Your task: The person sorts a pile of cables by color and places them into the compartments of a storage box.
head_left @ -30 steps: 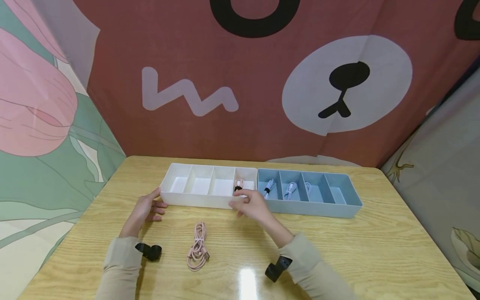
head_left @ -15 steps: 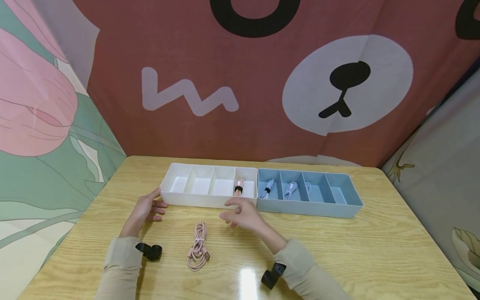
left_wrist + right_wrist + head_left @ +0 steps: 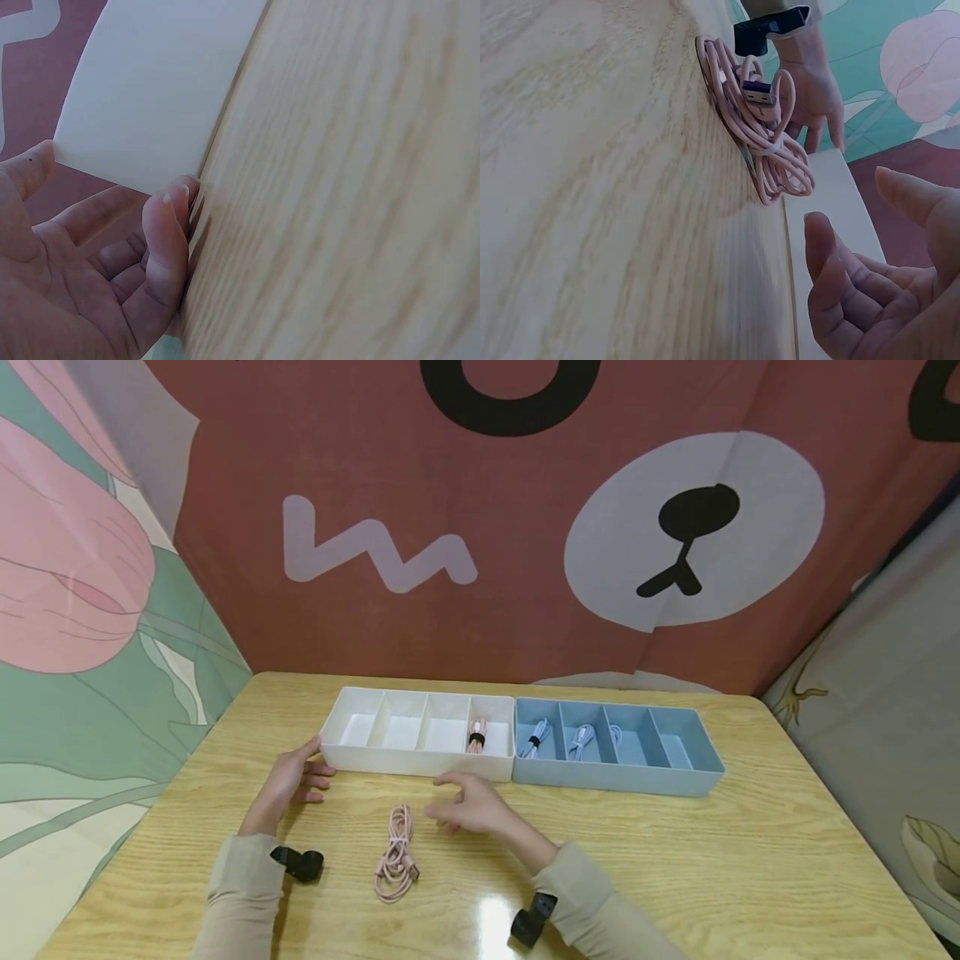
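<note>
A pink USB cable (image 3: 397, 853), coiled and tied at its middle, lies on the table in front of the white divided box (image 3: 420, 762). Just to its right my right hand (image 3: 471, 806) hovers with relaxed fingers, holding nothing. In the right wrist view the cable's metal USB plug (image 3: 758, 92) shows on top of the coil. My left hand (image 3: 288, 779) rests at the white box's left end, thumb at the upper corner and other fingers low beside it. Another pink cable (image 3: 477, 737), bound with a black strap, sits in the white box's rightmost compartment.
A blue divided box (image 3: 622, 777) adjoins the white one on the right. Pale blue cables (image 3: 581, 741) lie in its left compartments. A patterned cloth (image 3: 517, 635) hangs behind the wooden table (image 3: 750, 860), whose back edge runs close behind the boxes.
My right hand has moved from the white box's rightmost compartment down and left toward the loose pink cable, uncovering the strapped cable. The left hand has stayed at the box's end.
</note>
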